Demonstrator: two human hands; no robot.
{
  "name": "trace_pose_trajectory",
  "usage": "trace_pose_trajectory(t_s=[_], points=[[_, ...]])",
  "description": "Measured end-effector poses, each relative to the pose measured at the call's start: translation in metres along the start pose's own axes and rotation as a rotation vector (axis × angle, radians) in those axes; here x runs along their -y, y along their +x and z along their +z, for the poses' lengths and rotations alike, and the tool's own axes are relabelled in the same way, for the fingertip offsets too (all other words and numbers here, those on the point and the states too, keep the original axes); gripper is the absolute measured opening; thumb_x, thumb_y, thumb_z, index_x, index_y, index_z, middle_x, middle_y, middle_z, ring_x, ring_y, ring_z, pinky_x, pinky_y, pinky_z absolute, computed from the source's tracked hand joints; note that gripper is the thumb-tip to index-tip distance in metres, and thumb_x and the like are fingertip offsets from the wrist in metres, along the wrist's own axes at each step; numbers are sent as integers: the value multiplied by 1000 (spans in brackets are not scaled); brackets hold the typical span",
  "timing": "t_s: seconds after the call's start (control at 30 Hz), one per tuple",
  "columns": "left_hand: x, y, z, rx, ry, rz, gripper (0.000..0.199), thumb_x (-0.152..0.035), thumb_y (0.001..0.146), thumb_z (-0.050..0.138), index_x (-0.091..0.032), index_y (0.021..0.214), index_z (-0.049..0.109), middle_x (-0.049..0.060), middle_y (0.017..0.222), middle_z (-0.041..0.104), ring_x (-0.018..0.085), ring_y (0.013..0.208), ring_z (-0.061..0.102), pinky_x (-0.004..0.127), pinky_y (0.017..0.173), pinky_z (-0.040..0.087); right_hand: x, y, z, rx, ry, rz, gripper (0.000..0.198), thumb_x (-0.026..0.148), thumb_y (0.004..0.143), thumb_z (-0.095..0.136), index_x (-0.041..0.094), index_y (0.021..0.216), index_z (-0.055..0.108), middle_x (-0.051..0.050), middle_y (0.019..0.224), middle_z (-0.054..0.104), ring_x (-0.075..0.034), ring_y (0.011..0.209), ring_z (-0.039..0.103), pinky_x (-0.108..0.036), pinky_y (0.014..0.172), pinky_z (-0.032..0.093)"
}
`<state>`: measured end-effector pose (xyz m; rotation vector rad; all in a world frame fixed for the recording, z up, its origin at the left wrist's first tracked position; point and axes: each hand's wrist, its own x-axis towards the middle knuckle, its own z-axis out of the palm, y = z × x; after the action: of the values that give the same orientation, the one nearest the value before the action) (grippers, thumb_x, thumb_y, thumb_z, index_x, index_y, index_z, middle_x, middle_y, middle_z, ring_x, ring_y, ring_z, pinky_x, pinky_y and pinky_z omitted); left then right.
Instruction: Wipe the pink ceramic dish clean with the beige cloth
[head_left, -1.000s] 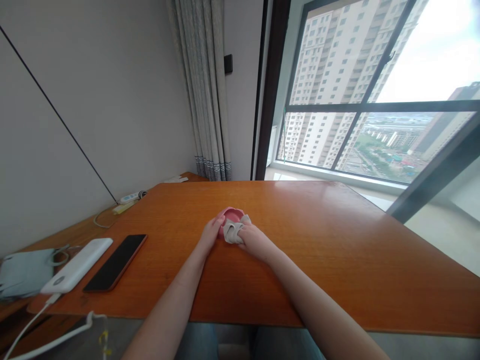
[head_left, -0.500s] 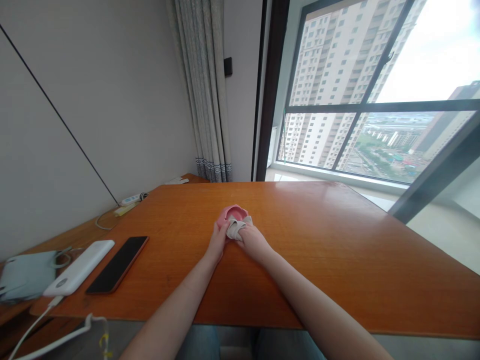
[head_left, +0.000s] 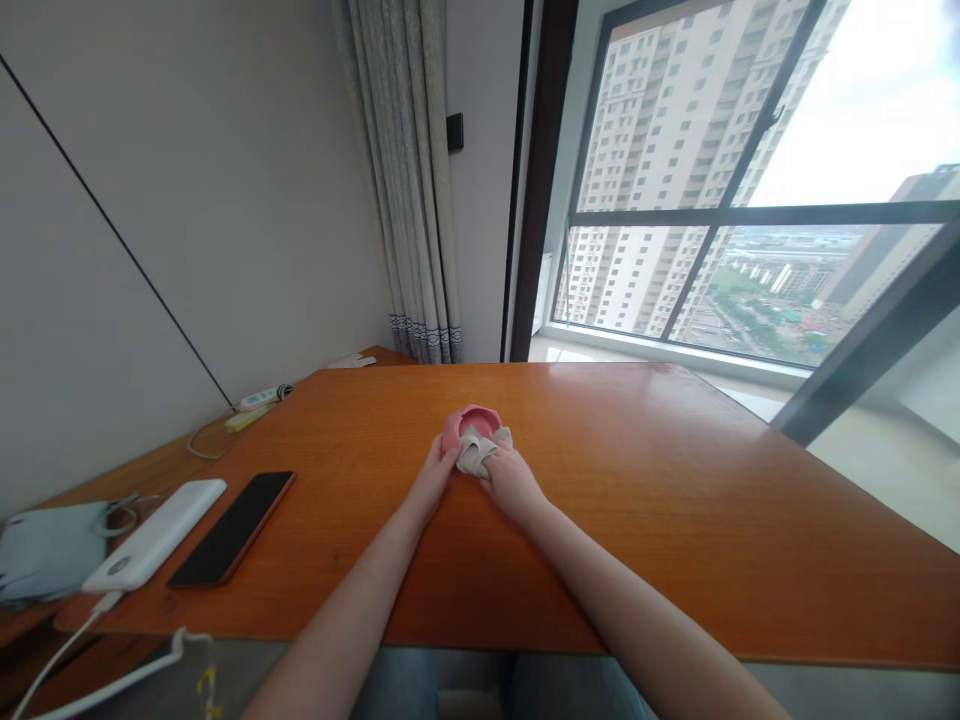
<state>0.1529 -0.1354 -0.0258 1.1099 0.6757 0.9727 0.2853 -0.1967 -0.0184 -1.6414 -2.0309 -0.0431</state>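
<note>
A small pink bowl-like dish [head_left: 453, 427] with an uneven rim is held over the middle of the table, its hollow tilted toward me. My left hand [head_left: 433, 473] is closed on its near left side. In my right hand [head_left: 513, 482] is a crumpled pale grey cloth [head_left: 475, 456], pressed against the dish's near right edge and inside. The cloth and fingers hide the lower part of the dish. Most fingertips of both hands are out of sight behind the cloth and dish.
The brown wooden table [head_left: 675, 520] spreads around my arms. To the left lie a black-screened phone [head_left: 234, 530], a white power bank [head_left: 154, 535] with a cable, and a pale grey pouch [head_left: 52, 552]. A power strip [head_left: 259, 399] sits by the wall. A window [head_left: 720, 215] is at right.
The dish has shifted slightly right and turned a little in my hands. The cloth in my right hand has moved slightly to the right along with it.
</note>
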Motion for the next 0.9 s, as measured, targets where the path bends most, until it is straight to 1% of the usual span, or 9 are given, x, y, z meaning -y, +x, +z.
trace_pose_trajectory(t_s=[0.07, 0.13, 0.27, 0.4, 0.5, 0.6, 0.67, 0.83, 0.9], points=[[7, 1, 2, 11, -45, -29, 57, -44, 73, 67, -25, 123, 47, 8, 123, 58, 24, 109, 57, 33, 88, 47, 1, -1, 2, -12, 8, 62, 22, 13, 76, 56, 17, 95, 66, -9, 95, 65, -24, 93, 53, -34, 86, 43], [12, 3, 1, -48, -25, -18, 57, -44, 72, 68, -24, 121, 46, 8, 119, 59, 24, 107, 58, 33, 87, 48, 2, 0, 2, 6, 31, 60, 23, 13, 76, 55, 17, 96, 65, -9, 97, 65, -23, 94, 54, -33, 87, 42], [12, 9, -7, -174, 133, 40, 45, -47, 73, 64, -20, 108, 55, 8, 106, 62, 23, 98, 60, 32, 81, 48, 1, 4, -6, 78, 91, -63, 29, 12, 76, 55, 18, 103, 64, -7, 100, 66, -22, 94, 56, -31, 87, 42], [1, 10, -13, -165, 203, 34, 40, -49, 75, 60, -19, 101, 59, 4, 93, 64, 18, 83, 60, 26, 69, 47, -2, 6, -18, 117, 62, -141, 23, 13, 74, 59, 18, 96, 66, -7, 97, 66, -22, 93, 55, -32, 86, 42], [-9, 10, -17, -103, 230, -37, 43, -51, 76, 57, -18, 104, 61, 3, 86, 64, 16, 75, 59, 23, 60, 44, -2, 3, -23, 146, 38, -179, 18, 14, 74, 61, 18, 91, 66, -7, 96, 65, -21, 94, 54, -33, 88, 40], [-16, 8, -21, -14, 217, -104, 48, -52, 75, 58, -18, 108, 61, 5, 94, 66, 18, 82, 60, 24, 64, 46, 0, 1, -21, 151, 56, -207, 15, 17, 78, 60, 18, 92, 66, -6, 96, 65, -20, 94, 54, -32, 88, 40], [-17, 6, -19, -3, 169, -115, 53, -55, 74, 59, -18, 113, 59, 6, 104, 65, 20, 89, 61, 26, 68, 48, 1, 1, -18, 140, 60, -194, 15, 18, 79, 59, 18, 92, 66, -6, 95, 65, -21, 95, 53, -32, 87, 40], [-1, 0, -1, 14, -7, -90, 62, -45, 74, 66, -26, 128, 44, 8, 121, 59, 21, 99, 61, 30, 76, 51, -2, 0, -5, 59, 27, -40, 25, 15, 78, 56, 17, 102, 65, -8, 100, 65, -23, 97, 53, -35, 91, 40], [6, 0, 3, 5, -15, -61, 63, -41, 75, 65, -26, 130, 41, 9, 122, 58, 22, 102, 60, 32, 81, 50, -1, 0, -1, 57, 22, 11, 25, 17, 79, 56, 17, 102, 65, -9, 99, 65, -24, 96, 54, -35, 90, 41]])
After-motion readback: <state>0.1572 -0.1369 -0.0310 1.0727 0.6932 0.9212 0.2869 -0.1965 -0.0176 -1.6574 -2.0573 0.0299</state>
